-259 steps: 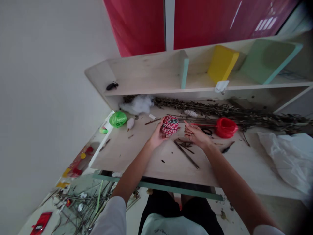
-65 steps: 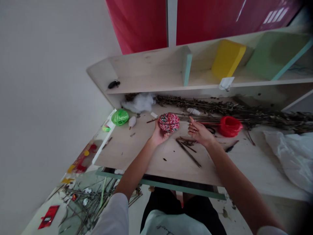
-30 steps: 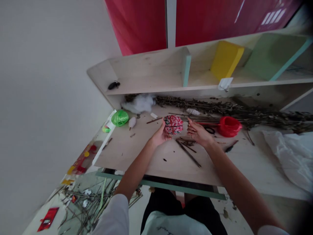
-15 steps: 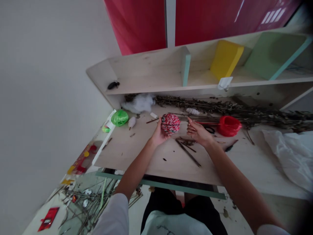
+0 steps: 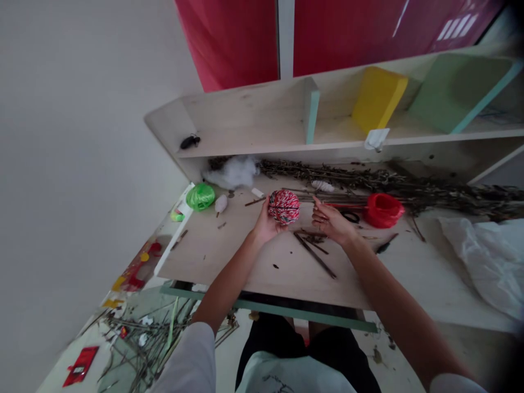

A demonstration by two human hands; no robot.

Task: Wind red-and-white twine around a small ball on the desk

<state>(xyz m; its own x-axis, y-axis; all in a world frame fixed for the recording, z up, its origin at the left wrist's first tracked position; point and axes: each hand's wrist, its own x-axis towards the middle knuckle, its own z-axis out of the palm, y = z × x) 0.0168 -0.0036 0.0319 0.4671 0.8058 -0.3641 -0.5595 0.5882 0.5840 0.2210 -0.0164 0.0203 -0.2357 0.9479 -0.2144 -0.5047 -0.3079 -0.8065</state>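
A round ball of red, white and dark yarn point(image 5: 284, 207) rests in my left hand point(image 5: 267, 225), with the fingers wrapped round its left side and underside. To its right, apart from the ball, is my right hand point(image 5: 331, 219). Its index finger points toward the ball while the other fingers curl in; whether a thin strand lies in them is too small to make out. Brown sticks point(image 5: 315, 255) lie on the desk point(image 5: 241, 270) below the hands. Black-handled scissors point(image 5: 351, 216) are partly visible just beyond my right hand.
A red twine roll point(image 5: 383, 210) sits to the right, near crumpled white plastic point(image 5: 478, 262). On the left are a green twine roll point(image 5: 200, 196), a small white wrapped bundle point(image 5: 221, 204) and white stuffing point(image 5: 235, 172). Dry branches point(image 5: 352, 177) run along the back under the shelf point(image 5: 245, 144).
My left hand has turned the yarn ball slightly and shifted it a little to the left. My right hand has barely moved.
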